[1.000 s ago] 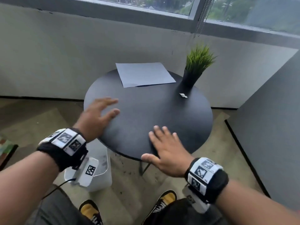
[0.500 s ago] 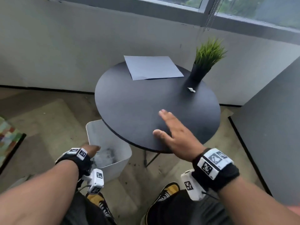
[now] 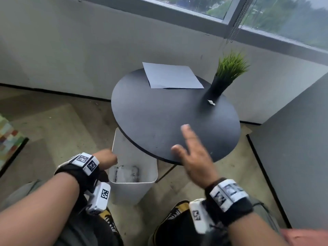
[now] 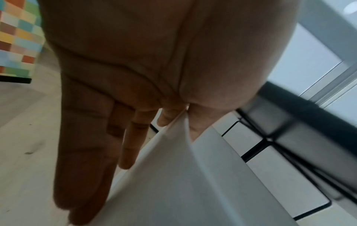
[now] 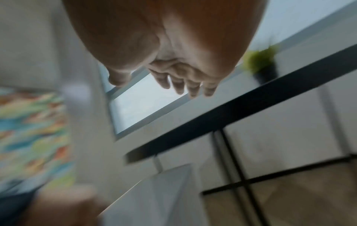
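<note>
A white plastic bin stands on the floor, partly under the near left edge of a round black table. My left hand is down at the bin's left rim. In the left wrist view the thumb and forefinger of the left hand pinch the rim of the bin, and the other fingers hang straight down its outside. My right hand hovers over the table's near edge, fingers straight and holding nothing. The right wrist view is blurred; it shows the right hand above the table edge.
On the table lie a grey sheet of paper at the back and a small white scrap beside a black pot of green grass. A grey partition stands right, a colourful rug lies left, and my shoes are below.
My left hand left the tabletop, dropped to the bin beside the table and took hold of its rim. My right hand, flat on the table before, has lifted and turned edge-on.
</note>
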### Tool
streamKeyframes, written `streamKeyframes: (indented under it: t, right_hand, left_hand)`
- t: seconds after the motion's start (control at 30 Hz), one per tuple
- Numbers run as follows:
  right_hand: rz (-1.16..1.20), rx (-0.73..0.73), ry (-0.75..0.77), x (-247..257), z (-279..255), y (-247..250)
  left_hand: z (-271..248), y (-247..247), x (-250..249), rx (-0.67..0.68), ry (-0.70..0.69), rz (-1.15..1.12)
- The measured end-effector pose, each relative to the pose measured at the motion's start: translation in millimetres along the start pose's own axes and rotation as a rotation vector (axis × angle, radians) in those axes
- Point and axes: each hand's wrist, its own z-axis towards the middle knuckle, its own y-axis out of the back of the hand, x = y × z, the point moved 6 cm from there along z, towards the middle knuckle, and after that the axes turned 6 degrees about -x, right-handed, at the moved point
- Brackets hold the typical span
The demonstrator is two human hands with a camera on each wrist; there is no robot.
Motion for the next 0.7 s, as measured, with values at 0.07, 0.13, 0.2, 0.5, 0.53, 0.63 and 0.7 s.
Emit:
streamKeyframes:
  t: [0.07, 0.13, 0.2, 0.5, 0.53, 0.63, 0.7]
  right_hand:
    - [-0.207, -0.139, -0.34, -55.9, 9.4, 33.7]
    - [-0.462, -0.055, -0.535, -78.8, 9.0, 42.5]
    - [-0.519, 0.031, -0.427, -50.3, 0.2, 3.9]
    - [-0.102, -0.231, -0.297, -39.5, 6.2, 23.2]
    - [-0.245, -0.195, -0.458, -58.5, 8.2, 29.8]
    - [-0.475, 0.01, -0.472, -38.0, 13.2, -8.1]
    - [-0.465, 0.152, -0.184, 17.0, 6.8, -55.6]
  left_hand:
    - [-14.7, 10.4, -4.0, -0.006, -0.047, -0.033]
    - [-30.5, 17.3, -12.6, 0.006, -0.091, -0.074]
    - [-40.5, 18.8, -18.3, 0.012, -0.101, -0.145]
    - [-60.1, 22.0, -8.1, 0.102, -0.041, -0.33]
    - [-62.0, 23.3, -7.7, 0.098, -0.049, -0.326]
    - [-64.2, 23.4, -7.7, 0.097, -0.069, -0.322]
    - [-62.1, 23.1, -6.3, 0.093, -0.062, -0.319]
